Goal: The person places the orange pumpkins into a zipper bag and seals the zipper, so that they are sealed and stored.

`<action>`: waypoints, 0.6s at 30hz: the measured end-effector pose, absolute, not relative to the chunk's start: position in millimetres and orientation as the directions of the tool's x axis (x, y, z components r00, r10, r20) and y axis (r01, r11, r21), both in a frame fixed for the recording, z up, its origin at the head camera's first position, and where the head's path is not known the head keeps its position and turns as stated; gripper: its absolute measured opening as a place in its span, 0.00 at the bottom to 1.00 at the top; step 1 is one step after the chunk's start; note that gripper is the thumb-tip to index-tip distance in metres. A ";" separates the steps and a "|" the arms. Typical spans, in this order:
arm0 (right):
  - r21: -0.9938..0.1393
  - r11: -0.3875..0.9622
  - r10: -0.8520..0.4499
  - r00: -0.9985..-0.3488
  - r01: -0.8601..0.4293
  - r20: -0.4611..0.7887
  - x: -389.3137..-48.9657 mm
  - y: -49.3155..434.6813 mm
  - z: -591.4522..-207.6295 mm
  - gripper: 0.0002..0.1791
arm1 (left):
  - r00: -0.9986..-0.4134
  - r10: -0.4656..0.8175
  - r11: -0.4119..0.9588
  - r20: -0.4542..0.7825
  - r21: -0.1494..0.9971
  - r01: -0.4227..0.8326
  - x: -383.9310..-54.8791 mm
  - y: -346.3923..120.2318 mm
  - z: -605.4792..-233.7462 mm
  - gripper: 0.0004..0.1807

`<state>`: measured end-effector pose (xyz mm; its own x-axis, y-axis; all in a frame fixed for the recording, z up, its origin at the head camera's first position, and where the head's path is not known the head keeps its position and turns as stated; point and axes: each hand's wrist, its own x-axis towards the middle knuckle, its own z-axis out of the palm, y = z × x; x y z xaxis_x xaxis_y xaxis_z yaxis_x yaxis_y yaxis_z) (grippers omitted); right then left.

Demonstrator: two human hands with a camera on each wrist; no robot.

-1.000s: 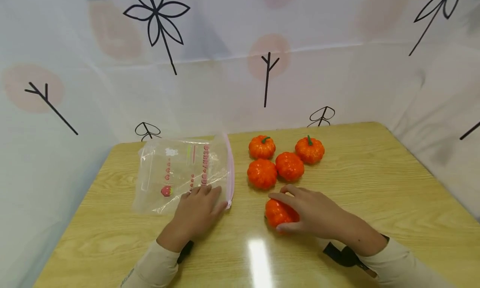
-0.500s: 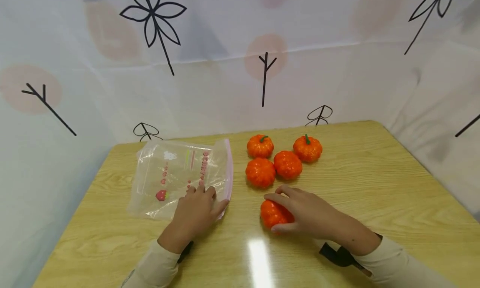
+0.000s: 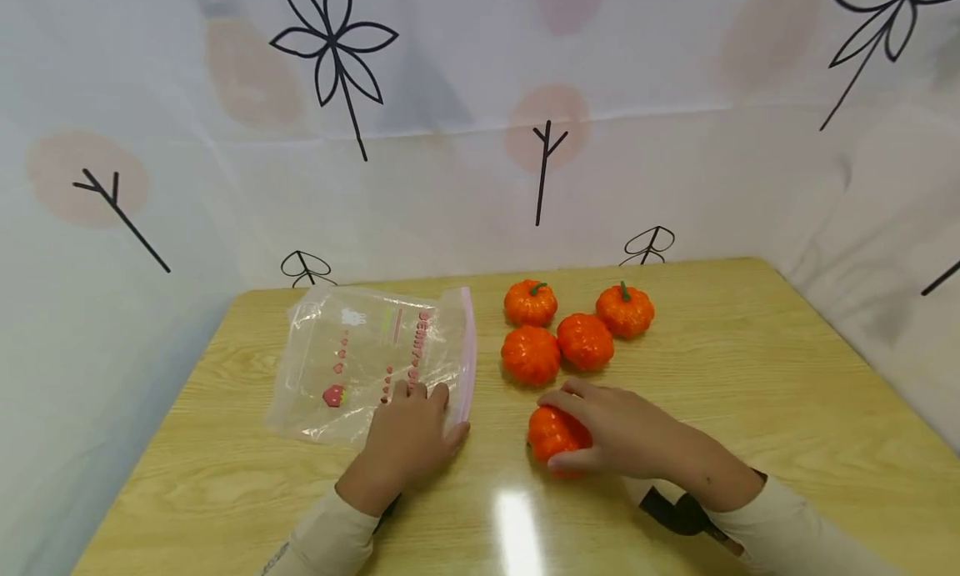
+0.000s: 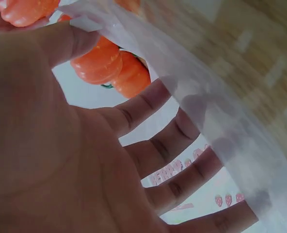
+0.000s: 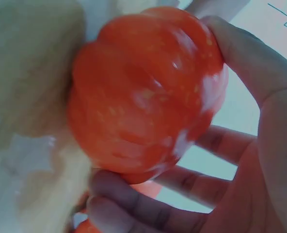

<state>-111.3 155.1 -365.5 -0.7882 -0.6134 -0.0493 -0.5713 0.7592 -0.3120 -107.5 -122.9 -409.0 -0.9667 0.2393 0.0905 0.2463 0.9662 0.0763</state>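
A clear zip bag (image 3: pixel 367 351) with a pink zip edge and strawberry prints lies flat at the left of the table. My left hand (image 3: pixel 411 430) rests on its near right part, fingertips touching the plastic and thumb beside the zip edge. In the left wrist view the fingers (image 4: pixel 158 150) stretch out against the film. My right hand (image 3: pixel 622 430) holds an orange mini pumpkin (image 3: pixel 553 438) low at the table, thumb on the near side and fingers on the far side. The right wrist view shows this pumpkin (image 5: pixel 146 97) between thumb and fingers; its stem is hidden.
Behind the held pumpkin stand several more: a front left pumpkin (image 3: pixel 530 355), a middle pumpkin (image 3: pixel 586 342), and two with green stems, a back left pumpkin (image 3: pixel 530 303) and a back right pumpkin (image 3: pixel 625 311). A patterned cloth (image 3: pixel 450 184) closes off the table's back.
The held pumpkin has shifted slightly left, toward the bag. The bag's pink edge has moved a little under my left hand. The head view has tilted slightly.
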 end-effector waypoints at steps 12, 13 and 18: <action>-0.319 0.762 -0.607 -0.794 -0.564 -0.047 -115.8 152.3 -370.2 0.36 | -0.962 0.265 0.955 0.060 0.124 0.270 -105.0 -119.2 -410.3 0.15; -0.314 0.762 -0.607 -0.794 -0.566 -0.041 -115.6 152.0 -371.1 0.36 | -0.962 0.268 0.952 0.055 0.137 0.273 -105.4 -118.9 -410.5 0.13; -0.299 0.751 -0.619 -0.785 -0.589 -0.007 -115.6 149.4 -373.5 0.36 | -0.960 0.278 0.942 0.037 0.186 0.280 -107.4 -119.9 -409.5 0.11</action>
<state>-115.6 149.4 -373.5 -0.7854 -0.6189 -0.0070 -0.5889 0.7507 -0.2993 -107.4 -119.9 -409.5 -0.9598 0.2781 0.0369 0.2801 0.9418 0.1857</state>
